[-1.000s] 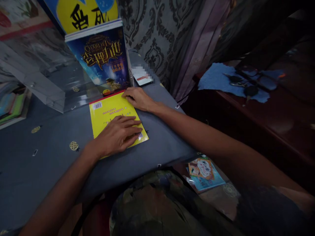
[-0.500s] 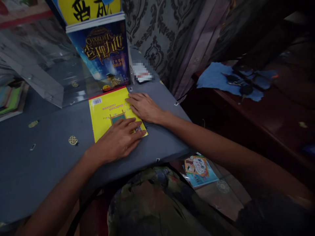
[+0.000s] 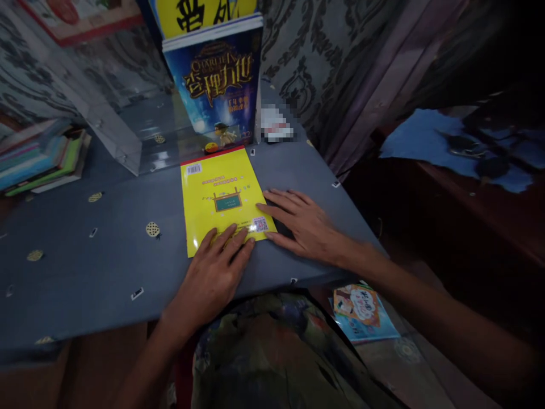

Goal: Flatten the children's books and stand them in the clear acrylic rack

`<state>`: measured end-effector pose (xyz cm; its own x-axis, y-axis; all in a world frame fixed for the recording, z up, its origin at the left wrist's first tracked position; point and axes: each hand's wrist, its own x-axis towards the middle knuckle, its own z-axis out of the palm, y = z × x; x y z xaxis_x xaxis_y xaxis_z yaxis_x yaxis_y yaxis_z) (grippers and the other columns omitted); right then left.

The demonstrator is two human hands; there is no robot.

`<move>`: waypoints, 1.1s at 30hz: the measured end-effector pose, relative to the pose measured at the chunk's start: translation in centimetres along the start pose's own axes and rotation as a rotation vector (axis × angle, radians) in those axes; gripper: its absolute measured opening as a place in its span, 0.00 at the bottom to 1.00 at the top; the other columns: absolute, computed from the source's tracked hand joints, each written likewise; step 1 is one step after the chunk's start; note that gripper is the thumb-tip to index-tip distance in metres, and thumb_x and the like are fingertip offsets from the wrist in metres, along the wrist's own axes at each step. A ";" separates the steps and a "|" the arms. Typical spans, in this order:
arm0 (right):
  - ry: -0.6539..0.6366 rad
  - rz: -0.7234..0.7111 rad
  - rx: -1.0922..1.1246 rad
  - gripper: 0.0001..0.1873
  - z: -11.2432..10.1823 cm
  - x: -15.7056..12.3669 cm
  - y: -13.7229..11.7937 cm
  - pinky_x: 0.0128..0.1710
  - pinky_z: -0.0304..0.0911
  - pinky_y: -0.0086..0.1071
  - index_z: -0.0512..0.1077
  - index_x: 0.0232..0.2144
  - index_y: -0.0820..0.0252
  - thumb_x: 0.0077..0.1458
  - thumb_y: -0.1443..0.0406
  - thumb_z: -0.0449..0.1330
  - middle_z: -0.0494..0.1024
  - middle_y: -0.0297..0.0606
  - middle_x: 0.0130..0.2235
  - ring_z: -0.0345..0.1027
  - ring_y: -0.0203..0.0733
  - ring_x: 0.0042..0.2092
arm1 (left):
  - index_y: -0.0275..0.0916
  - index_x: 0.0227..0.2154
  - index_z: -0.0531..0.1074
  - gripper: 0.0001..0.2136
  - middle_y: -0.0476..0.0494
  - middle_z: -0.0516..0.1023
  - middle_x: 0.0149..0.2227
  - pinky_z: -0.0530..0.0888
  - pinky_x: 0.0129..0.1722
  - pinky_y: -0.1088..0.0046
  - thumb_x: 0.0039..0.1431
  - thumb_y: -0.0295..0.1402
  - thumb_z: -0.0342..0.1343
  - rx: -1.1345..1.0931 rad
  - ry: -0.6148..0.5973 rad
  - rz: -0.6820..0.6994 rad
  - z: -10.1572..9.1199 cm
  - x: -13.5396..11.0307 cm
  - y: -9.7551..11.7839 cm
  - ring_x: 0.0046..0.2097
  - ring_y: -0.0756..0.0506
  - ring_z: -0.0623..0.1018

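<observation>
A yellow book [image 3: 225, 187] with a red edge, a barcode and a small green chalkboard picture lies flat on the grey table cover. My left hand [image 3: 221, 261] rests palm down with its fingertips over the book's near edge. Beside the book's right edge is my right hand [image 3: 302, 224], fingers spread, the tips of some touching the near right corner. Neither hand grips anything. Just behind the yellow book stands a dark blue book [image 3: 217, 85] with gold lettering, in front of other upright books.
Clear plastic panels [image 3: 114, 130] stand left of the upright books. A stack of books [image 3: 42, 156] lies at far left. A partly pixelated white object [image 3: 276, 125] sits behind. Right of the table, a blue cloth [image 3: 421, 142] carries dark items. Below the edge lies another book [image 3: 364, 312].
My left hand has drawn back to the yellow book's near edge. My right hand has moved down along its right side. The camera view has turned to the left.
</observation>
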<state>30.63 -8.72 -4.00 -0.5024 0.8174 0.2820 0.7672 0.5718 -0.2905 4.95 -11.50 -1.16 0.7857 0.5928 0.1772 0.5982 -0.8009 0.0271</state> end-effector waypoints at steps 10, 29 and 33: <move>0.004 -0.023 -0.002 0.28 0.1 0.0 0.3 0.65 0.55 0.58 0.66 0.63 0.60 0.67 0.53 0.52 0.67 0.52 0.65 0.56 0.57 0.68 | 0.41 0.54 0.72 0.15 0.38 0.76 0.58 0.77 0.56 0.54 0.68 0.28 0.52 -0.089 0.206 -0.219 -0.8 -6.0 -3.7 0.62 0.39 0.73; -0.052 -0.009 0.146 0.40 -0.6 -1.0 0.2 0.67 0.52 0.63 0.65 0.65 0.56 0.57 0.43 0.61 0.69 0.51 0.64 0.59 0.60 0.67 | 0.60 0.64 0.63 0.28 0.48 0.69 0.65 0.80 0.53 0.57 0.63 0.31 0.56 -0.367 0.215 -0.305 -0.8 -7.1 -6.3 0.62 0.38 0.74; -0.072 -0.015 0.165 0.39 -0.9 -2.1 -0.2 0.67 0.52 0.61 0.64 0.66 0.53 0.57 0.45 0.63 0.67 0.49 0.65 0.59 0.59 0.67 | 0.65 0.66 0.59 0.33 0.49 0.64 0.68 0.79 0.55 0.54 0.63 0.25 0.50 -0.459 0.248 -0.281 -1.2 -7.2 -4.8 0.64 0.36 0.72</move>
<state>31.90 -10.61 -3.73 -0.5449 0.8085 0.2225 0.6870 0.5826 -0.4344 -3.76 -12.08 -1.42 0.5135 0.7942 0.3250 0.6046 -0.6036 0.5197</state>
